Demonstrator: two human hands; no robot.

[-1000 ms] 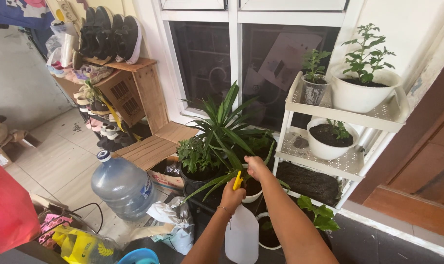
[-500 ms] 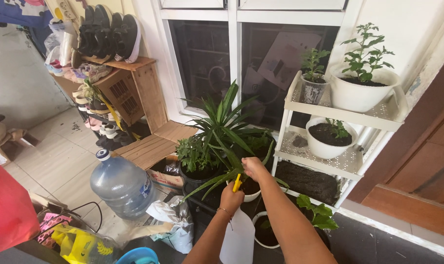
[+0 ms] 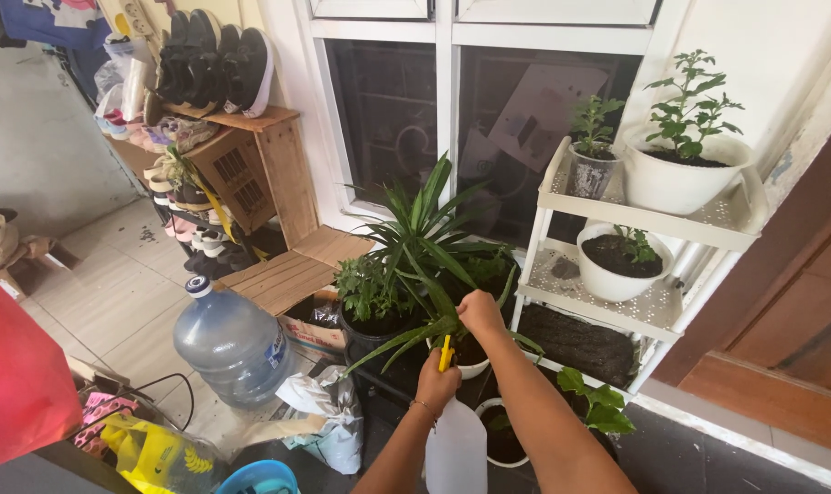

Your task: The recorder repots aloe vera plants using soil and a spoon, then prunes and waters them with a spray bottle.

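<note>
Low in the middle of the frame the left hand [image 3: 437, 382] is closed around the neck of a white spray bottle [image 3: 456, 450], whose yellow nozzle [image 3: 446, 352] sticks up above the fingers; the bottle hangs upright under the hand, reaching down to the bottom edge. Just above and to the right, the right hand [image 3: 480, 312] is curled among the long leaves of a spiky plant [image 3: 422, 245], fingers bent in; whether it grips a leaf cannot be told, since the leaves hide the fingertips. The plant stands in a white pot [image 3: 471, 367] just beside the nozzle, with a bushy herb [image 3: 365, 291] in a dark pot to its left. Right of the hands is a white rack [image 3: 649, 217]: two potted plants on its top shelf, a white bowl of soil [image 3: 622, 261] on the middle shelf, a trough of soil [image 3: 576, 340] below. Lower left of centre sits a blue water jug [image 3: 232, 341] on the tiled floor, with a crumpled bag [image 3: 327, 412] between it and the bottle. A wooden shoe shelf [image 3: 242, 155] fills the upper left, beside the dark window [image 3: 475, 119].
</note>
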